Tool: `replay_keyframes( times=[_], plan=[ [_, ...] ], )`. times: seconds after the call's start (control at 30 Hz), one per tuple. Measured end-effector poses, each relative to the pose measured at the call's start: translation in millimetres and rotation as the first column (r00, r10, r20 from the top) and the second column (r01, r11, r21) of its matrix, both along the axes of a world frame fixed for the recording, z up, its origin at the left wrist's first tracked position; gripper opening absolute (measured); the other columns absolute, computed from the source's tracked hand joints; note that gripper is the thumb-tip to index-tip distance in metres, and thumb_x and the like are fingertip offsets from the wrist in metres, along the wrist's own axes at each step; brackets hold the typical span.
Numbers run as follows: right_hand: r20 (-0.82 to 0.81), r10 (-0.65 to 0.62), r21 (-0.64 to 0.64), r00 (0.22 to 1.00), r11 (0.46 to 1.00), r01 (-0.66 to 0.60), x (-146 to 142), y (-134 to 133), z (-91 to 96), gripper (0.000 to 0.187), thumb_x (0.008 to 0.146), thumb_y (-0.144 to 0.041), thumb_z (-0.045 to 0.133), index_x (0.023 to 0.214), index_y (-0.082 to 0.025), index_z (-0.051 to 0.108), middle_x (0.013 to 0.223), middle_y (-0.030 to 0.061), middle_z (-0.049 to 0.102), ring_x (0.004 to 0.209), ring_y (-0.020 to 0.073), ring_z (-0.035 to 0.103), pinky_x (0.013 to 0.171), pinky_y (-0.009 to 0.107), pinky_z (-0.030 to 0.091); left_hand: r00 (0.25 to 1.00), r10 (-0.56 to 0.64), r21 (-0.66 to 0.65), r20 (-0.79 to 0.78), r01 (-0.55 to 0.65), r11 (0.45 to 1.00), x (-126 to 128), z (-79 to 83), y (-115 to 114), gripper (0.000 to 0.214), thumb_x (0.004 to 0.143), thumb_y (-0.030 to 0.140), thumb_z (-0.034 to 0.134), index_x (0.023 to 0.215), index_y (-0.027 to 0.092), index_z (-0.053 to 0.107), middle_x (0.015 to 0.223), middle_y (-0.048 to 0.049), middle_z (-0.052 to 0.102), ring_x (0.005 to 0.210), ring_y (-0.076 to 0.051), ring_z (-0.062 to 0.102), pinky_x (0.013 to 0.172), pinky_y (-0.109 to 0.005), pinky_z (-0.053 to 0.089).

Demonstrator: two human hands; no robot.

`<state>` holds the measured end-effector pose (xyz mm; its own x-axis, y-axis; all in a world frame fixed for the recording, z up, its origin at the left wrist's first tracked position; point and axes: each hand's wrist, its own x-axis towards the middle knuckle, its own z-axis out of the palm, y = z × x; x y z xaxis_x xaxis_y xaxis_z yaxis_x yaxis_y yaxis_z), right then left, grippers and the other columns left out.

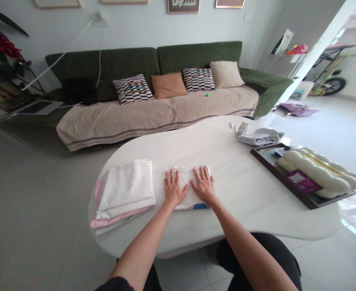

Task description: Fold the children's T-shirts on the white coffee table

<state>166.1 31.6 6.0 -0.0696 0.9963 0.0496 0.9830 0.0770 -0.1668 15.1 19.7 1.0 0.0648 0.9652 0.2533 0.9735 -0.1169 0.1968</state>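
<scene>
Both my hands lie flat, fingers spread, on a small folded white cloth [186, 175] near the front of a white rounded table [232, 190]. My left hand [173, 187] presses the cloth's left half and my right hand [203, 184] its right half, thumbs almost touching. A blue patch shows at the cloth's near edge. To the left of my left hand sits a stack of folded white and pink cloths [124, 193], apart from the cloth under my palms.
A dark tray [290, 180] at the table's right end holds a cream ribbed object and a purple card. Crumpled plastic packets [258, 136] lie behind it. A green sofa [166, 89] with several cushions stands beyond the table. A plant is at far left.
</scene>
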Motion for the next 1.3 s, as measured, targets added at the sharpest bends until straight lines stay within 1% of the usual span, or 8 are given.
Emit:
replay_keyframes(
  times=[0.33, 0.53, 0.67, 0.77, 0.93, 1.1, 1.23, 1.3],
  plan=[
    [-0.002, 0.077, -0.012, 0.997, 0.997, -0.077, -4, -52, 3.0, 0.060, 0.087, -0.048, 0.028, 0.140, -0.025, 0.013, 0.146, 0.0076, 0.003, 0.133, 0.0230, -0.003, 0.101, 0.048, 0.015, 0.999, 0.032, -0.012, 0.020, -0.031, 0.999, -4, 0.6, -64, 0.077, 0.078, 0.056, 0.041, 0.136, 0.008, 0.026, 0.142, -0.0192, 0.019, 0.130, -0.036, 0.011, 0.102, -0.048, 0.022],
    [-0.026, 0.110, -0.155, 0.994, 0.982, -0.112, -6, -70, 39.2, 0.067, 0.085, -0.053, 0.032, 0.140, -0.021, 0.013, 0.146, 0.0117, 0.000, 0.133, 0.0261, -0.002, 0.100, 0.054, 0.013, 0.992, -0.032, -0.163, 0.124, 0.052, 0.985, -23, 20.0, -70, 0.069, 0.079, 0.051, 0.044, 0.134, 0.010, 0.031, 0.140, -0.0178, 0.027, 0.130, -0.033, 0.018, 0.102, -0.047, 0.025],
    [-0.065, 0.355, -0.146, 0.933, 0.921, -0.361, -11, -116, 40.7, 0.086, 0.073, -0.060, 0.046, 0.141, -0.022, 0.008, 0.146, 0.0112, 0.001, 0.132, 0.0298, -0.003, 0.099, 0.056, 0.016, 0.944, -0.079, -0.054, 0.322, 0.102, 0.993, -48, 16.8, -104, 0.053, 0.088, 0.037, 0.031, 0.134, 0.010, 0.029, 0.139, -0.0159, 0.029, 0.130, -0.023, 0.021, 0.103, -0.041, 0.027],
    [-0.007, 0.436, -0.118, 0.900, 0.893, -0.433, -16, -153, 23.2, 0.090, 0.068, -0.039, 0.062, 0.140, -0.026, 0.010, 0.146, 0.0102, 0.008, 0.131, 0.0335, 0.001, 0.098, 0.058, 0.015, 0.884, -0.136, 0.009, 0.446, 0.148, 0.989, -64, 3.7, -146, 0.046, 0.089, 0.035, 0.031, 0.129, 0.014, 0.037, 0.137, -0.0118, 0.035, 0.127, -0.019, 0.030, 0.103, -0.037, 0.031],
    [-0.005, 0.396, 0.021, 0.918, 0.918, -0.396, -21, -181, 13.8, 0.067, 0.073, -0.007, 0.048, 0.136, -0.023, 0.030, 0.139, 0.0108, 0.031, 0.128, 0.0283, 0.023, 0.101, 0.046, 0.024, 0.770, -0.065, 0.008, 0.635, 0.079, 0.997, -76, -1.6, -174, 0.040, 0.089, 0.035, 0.032, 0.119, 0.015, 0.050, 0.123, -0.0095, 0.052, 0.117, -0.018, 0.045, 0.099, -0.034, 0.038],
    [-0.505, 0.230, -0.131, 0.832, 0.932, -0.337, -22, -177, 42.8, 0.042, 0.075, -0.006, 0.045, 0.113, -0.021, 0.058, 0.118, 0.0109, 0.055, 0.116, 0.0272, 0.042, 0.096, 0.043, 0.032, 0.683, -0.007, -0.033, 0.730, 0.045, 0.998, -78, 6.6, -168, 0.041, 0.088, 0.039, 0.033, 0.113, 0.015, 0.055, 0.116, -0.0098, 0.057, 0.111, -0.019, 0.051, 0.095, -0.034, 0.041],
    [-0.745, -0.019, -0.283, 0.666, 0.914, -0.290, -18, -132, 77.6, 0.011, 0.072, -0.017, 0.056, 0.077, -0.016, 0.066, 0.074, 0.0051, 0.066, 0.084, 0.0223, 0.060, 0.081, 0.036, 0.044, 0.641, 0.026, -0.039, 0.767, 0.006, 0.999, -79, 9.4, -169, 0.041, 0.087, 0.040, 0.035, 0.111, 0.015, 0.057, 0.114, -0.0091, 0.059, 0.109, -0.020, 0.052, 0.097, -0.036, 0.039],
    [-0.807, -0.081, -0.296, 0.585, 0.913, -0.281, -14, -101, 97.3, 0.013, 0.074, -0.025, 0.056, 0.072, -0.015, 0.063, 0.064, 0.0026, 0.063, 0.068, 0.0172, 0.060, 0.068, 0.031, 0.048, 0.621, 0.048, -0.053, 0.782, -0.010, 0.999, -80, 9.1, -169, 0.040, 0.087, 0.041, 0.035, 0.110, 0.016, 0.057, 0.114, -0.0085, 0.059, 0.108, -0.019, 0.053, 0.097, -0.037, 0.039]
  ],
)
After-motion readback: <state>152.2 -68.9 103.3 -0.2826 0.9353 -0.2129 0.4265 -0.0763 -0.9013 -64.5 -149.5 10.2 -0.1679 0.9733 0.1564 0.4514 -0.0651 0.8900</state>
